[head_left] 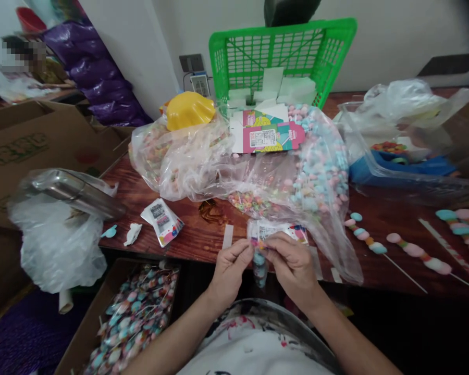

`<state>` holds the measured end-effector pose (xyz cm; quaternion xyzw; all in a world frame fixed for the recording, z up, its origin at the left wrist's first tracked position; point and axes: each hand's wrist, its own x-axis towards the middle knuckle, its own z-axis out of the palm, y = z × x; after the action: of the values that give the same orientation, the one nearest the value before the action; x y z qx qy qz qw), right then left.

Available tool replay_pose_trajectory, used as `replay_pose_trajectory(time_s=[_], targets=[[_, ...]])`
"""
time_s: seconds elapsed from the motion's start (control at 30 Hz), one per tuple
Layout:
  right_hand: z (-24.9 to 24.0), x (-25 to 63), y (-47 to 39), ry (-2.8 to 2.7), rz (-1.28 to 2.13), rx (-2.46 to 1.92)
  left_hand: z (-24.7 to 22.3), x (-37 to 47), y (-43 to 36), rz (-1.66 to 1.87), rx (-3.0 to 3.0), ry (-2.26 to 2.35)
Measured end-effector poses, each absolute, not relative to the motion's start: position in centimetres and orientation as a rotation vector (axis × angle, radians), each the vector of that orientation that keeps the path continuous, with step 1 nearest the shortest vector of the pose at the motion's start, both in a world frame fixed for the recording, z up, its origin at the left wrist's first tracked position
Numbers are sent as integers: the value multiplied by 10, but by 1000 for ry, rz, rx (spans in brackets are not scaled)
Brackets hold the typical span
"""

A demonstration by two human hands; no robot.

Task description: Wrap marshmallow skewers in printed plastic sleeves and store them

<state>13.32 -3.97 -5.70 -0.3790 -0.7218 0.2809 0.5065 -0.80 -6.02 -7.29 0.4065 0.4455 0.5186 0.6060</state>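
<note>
At the table's front edge, my left hand [232,268] and my right hand [291,268] are close together, both closed in a pinch. Between them they grip the upper end of a bagged marshmallow skewer [260,273]. Its light-blue pieces hang below the fingertips inside clear wrapping. Small pink and orange bits show at the pinch; the fingers hide the exact grip. Just behind the hands lies a printed packet [283,230] with a white label. To the left is a stack of printed cards [162,221], and gold twist ties [212,212] lie behind it.
A large clear bag of marshmallows [320,166] covers the table's middle, below a green crate [283,47]. Loose skewers [418,252] lie right. A carton of wrapped skewers [140,307] stands low left, a steel flask [76,192] above it. Another person [50,70] sits far left.
</note>
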Motion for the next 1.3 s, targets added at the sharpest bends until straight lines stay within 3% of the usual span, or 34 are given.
replay_pose_trajectory(time_s=[0.13,0.27,0.4,0.6,0.93,1.3], targets=[[-60,132,-46,-1817,504,-878,-71,-19,-62,1240,1208,1094],[-64,126,-50,-1696,565,-848,-75,-19,-59,1296,1102,1058],[-70,125,-51,-1512,857,-972,-76,-16,-59,1284,1050,1026],[-75,127,-46,-1252,1484,-954,-64,-23,-56,1160,1461,1060],[-82,123,-39,-1199,1245,-1080,-66,-19,-61,832,963,1024],[-85,126,-39,-1154,1453,-1210,-61,-27,-51,670,1640,1048]])
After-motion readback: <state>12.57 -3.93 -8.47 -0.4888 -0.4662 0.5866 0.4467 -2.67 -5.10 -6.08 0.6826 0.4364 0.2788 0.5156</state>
